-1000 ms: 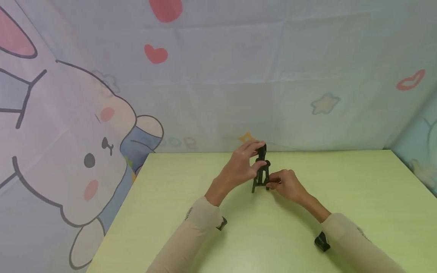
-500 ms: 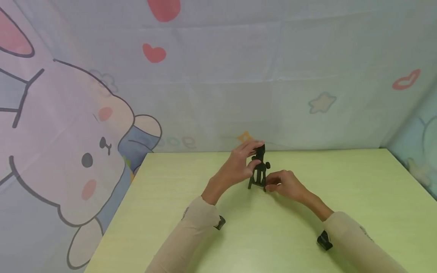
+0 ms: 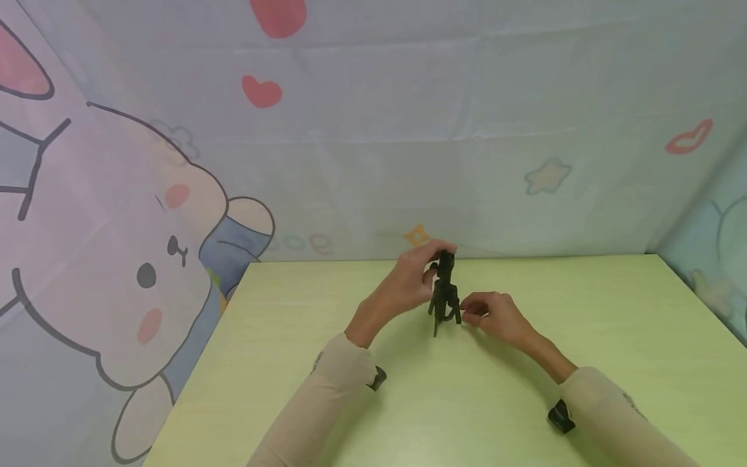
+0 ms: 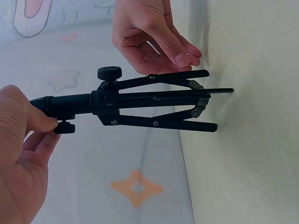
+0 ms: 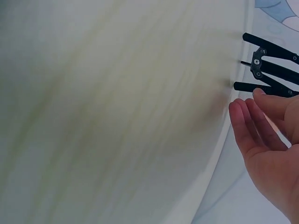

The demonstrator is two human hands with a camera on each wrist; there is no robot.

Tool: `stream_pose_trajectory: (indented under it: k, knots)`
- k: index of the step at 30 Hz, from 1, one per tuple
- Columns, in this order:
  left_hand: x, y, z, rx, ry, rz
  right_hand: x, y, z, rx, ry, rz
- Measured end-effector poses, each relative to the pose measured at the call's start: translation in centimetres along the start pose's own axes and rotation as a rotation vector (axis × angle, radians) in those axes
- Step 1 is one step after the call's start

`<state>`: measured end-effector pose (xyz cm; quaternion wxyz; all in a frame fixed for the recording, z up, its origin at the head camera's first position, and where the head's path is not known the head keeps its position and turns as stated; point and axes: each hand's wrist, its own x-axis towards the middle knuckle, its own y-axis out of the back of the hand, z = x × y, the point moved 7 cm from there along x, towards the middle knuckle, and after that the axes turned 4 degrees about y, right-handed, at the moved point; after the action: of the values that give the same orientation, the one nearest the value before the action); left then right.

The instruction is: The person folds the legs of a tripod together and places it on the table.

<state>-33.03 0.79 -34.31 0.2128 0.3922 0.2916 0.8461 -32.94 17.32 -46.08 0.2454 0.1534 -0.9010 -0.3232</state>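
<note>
A small black tripod (image 3: 445, 292) stands upright near the back of the table, its legs partly spread. My left hand (image 3: 408, 279) grips it by the top of its column; in the left wrist view the thumb lies by a small knob (image 4: 64, 127). Another knob (image 4: 110, 73) sticks out from the collar above the legs. My right hand (image 3: 496, 316) is just right of the legs, its fingers loosely bent and nothing pinched between them. In the right wrist view that thumb is close beside the nearest leg (image 5: 254, 87); whether it touches is unclear.
The light yellow-green table (image 3: 467, 402) meets a printed cloth backdrop (image 3: 379, 162) just behind the tripod. Dark wrist-worn pieces (image 3: 561, 416) hang below both beige sleeves (image 3: 327, 395).
The tripod has turned about its upright axis in my left hand, so its legs and knobs face differently. My right fingers have come off the leg and shifted slightly right.
</note>
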Motion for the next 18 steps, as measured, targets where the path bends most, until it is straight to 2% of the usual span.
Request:
stream_pose_trajectory:
  k: [10, 18]
  knots:
    - [-0.3, 0.5, 1.4, 0.059, -0.075, 0.108, -0.1, -0.7, -0.3, 0.045, 0.046, -0.025]
    - [-0.4, 0.7, 1.9, 0.033, -0.061, 0.114, -0.2, -0.8, -0.8, 0.059, 0.047, -0.053]
